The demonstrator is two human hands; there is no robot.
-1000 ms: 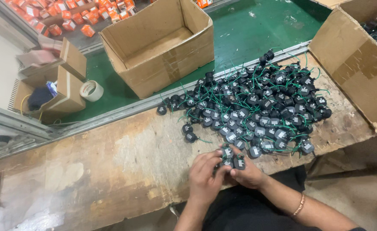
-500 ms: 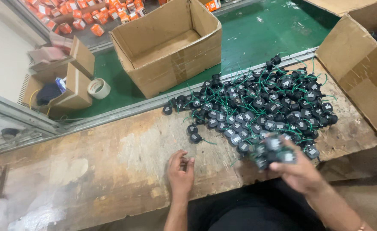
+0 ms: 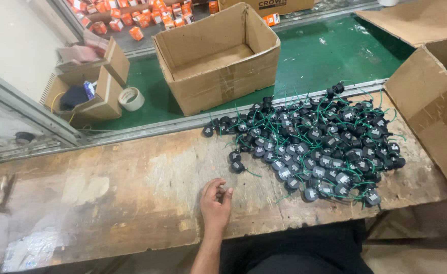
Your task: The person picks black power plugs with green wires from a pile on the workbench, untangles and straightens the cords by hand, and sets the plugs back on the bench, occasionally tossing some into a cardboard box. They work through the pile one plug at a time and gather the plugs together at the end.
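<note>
Left hand [image 3: 215, 201] pinches 1 small black part, near parts pile [image 3: 319, 149].

Worn wooden workbench [image 3: 107, 203] filled the lower frame, its surface scuffed and patchy. Behind it a metal rail [image 3: 147, 129] ran across mid-frame. Green floor [image 3: 330, 50] lay at upper right. A pale wall [image 3: 15, 40] stood at upper left. Lighting was even and dull.

Worn wooden bench [image 3: 132, 203], heap of black green-wired parts [image 3: 320, 147], possibly coils, left hand [image 3: 216, 200] resting
</note>
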